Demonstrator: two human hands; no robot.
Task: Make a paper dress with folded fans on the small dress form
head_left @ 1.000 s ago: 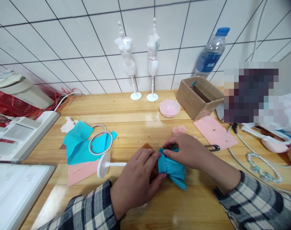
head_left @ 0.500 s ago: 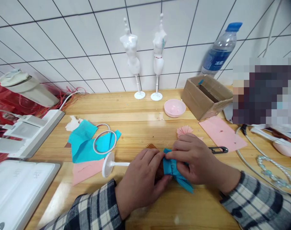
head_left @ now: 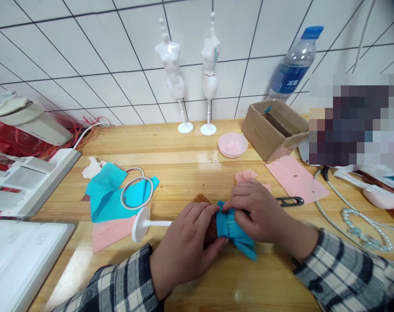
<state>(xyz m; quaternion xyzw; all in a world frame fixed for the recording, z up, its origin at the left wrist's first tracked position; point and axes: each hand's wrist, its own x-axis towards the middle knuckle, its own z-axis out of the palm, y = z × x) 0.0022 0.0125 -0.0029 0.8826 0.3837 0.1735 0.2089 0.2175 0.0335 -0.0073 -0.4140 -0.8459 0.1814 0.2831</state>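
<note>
A small white mannequin stand [head_left: 140, 224] lies on its side, its round base pointing left and its upper part hidden by my hands. Brown pleated paper [head_left: 202, 199] and a gathered band of blue crepe paper [head_left: 240, 236] are wrapped around it. My left hand [head_left: 188, 240] curls over the mannequin and brown paper, thumb and fingertips at the blue band's left edge. From the right, my right hand [head_left: 257, 210] pinches the top of the blue crepe paper. A black looped handle [head_left: 291, 201] sticks out behind my right hand; whether I hold it is hidden.
Two white mannequins [head_left: 208, 86] stand by the tiled wall. Nearby are a pink bowl [head_left: 233, 145], a cardboard box [head_left: 271, 130], a bottle [head_left: 292, 65] and pink paper [head_left: 296, 180]. Blue paper sheets [head_left: 106, 203] with white rings [head_left: 137, 193] lie left; a beaded string [head_left: 366, 229] lies right.
The whole view has shifted slightly, so everything sits a little further left. Both hands keep nearly the same grip on the wrapped mannequin; the blue paper's gathers show a bit more.
</note>
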